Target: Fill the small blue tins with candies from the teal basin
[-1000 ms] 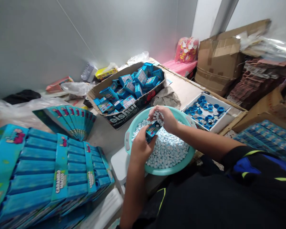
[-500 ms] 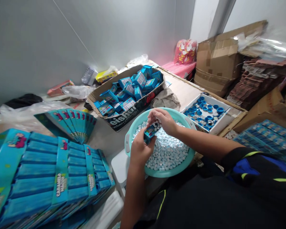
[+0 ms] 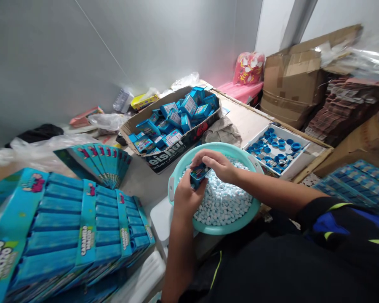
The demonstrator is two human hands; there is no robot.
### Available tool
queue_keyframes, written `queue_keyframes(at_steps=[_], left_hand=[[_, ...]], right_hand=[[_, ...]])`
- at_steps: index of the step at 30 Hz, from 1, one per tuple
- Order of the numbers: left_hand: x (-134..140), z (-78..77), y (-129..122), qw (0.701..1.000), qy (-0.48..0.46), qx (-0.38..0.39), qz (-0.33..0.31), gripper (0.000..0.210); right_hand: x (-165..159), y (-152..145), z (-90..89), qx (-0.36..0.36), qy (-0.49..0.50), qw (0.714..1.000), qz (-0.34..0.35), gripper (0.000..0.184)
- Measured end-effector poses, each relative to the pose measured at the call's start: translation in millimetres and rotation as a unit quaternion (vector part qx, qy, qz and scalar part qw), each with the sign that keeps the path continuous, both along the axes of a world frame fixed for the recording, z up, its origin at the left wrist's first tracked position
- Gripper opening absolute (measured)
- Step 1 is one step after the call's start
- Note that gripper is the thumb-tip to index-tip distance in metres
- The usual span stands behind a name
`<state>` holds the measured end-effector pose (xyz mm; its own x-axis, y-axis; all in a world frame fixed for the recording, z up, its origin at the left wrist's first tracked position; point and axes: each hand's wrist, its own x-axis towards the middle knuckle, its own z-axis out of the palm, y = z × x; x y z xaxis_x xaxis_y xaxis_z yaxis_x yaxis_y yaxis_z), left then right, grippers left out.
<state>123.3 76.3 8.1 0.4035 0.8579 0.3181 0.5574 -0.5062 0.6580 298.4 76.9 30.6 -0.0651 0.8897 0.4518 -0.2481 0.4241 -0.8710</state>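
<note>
A teal basin (image 3: 240, 227) full of small white and pale-blue candies (image 3: 222, 202) stands before me. Over its left part, my left hand (image 3: 189, 193) grips a small blue candy box (image 3: 197, 176) with printed sides, held tilted. My right hand (image 3: 216, 164) is cupped palm down over the box's upper end, fingers together and bent. A few white candies show beneath its palm at the box; the rest of what it covers is hidden.
Behind the basin, a cardboard carton (image 3: 167, 158) holds many blue boxes. A white tray (image 3: 290, 168) of blue caps stands at right. Blue display packs (image 3: 57, 227) and fanned printed cards (image 3: 97, 162) are at left. Brown cartons (image 3: 290, 84) stand at far right.
My right hand has closed down lower over the candy box, its fingers more bent. The left hand still holds the box in place. The whole view has shifted slightly.
</note>
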Motion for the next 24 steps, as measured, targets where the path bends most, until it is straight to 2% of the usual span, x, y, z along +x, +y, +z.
queue_keyframes(at_steps=[5, 9, 13, 17, 21, 24], left_hand=[[-3.7, -1.6, 2.3, 0.998, -0.025, 0.037, -0.04, 0.046], [-3.6, -2.2, 0.8, 0.998, -0.054, 0.02, -0.034, 0.047], [-1.6, -4.8, 0.0, 0.997, -0.076, -0.003, -0.008, 0.051], [0.0, -6.3, 0.6, 0.989, -0.145, -0.024, 0.037, 0.056], [0.8, -6.0, 0.9, 0.976, -0.206, -0.017, 0.073, 0.056], [0.1, -6.3, 0.5, 0.977, -0.196, 0.0, 0.088, 0.053]], right_hand=[[4.5, -2.4, 0.1, 0.062, -0.062, 0.996, 0.003, 0.047], [5.0, -5.5, 0.9, 0.047, -0.036, 0.998, 0.007, 0.051], [2.3, -7.6, -0.6, 0.037, 0.017, 0.999, 0.0, 0.049], [-0.7, -8.1, -1.3, 0.054, 0.011, 0.998, -0.027, 0.038], [-2.1, -1.7, -4.4, 0.01, 0.012, 0.997, -0.071, 0.026], [-1.3, 6.6, -10.4, -0.025, -0.012, 0.995, -0.092, 0.022]])
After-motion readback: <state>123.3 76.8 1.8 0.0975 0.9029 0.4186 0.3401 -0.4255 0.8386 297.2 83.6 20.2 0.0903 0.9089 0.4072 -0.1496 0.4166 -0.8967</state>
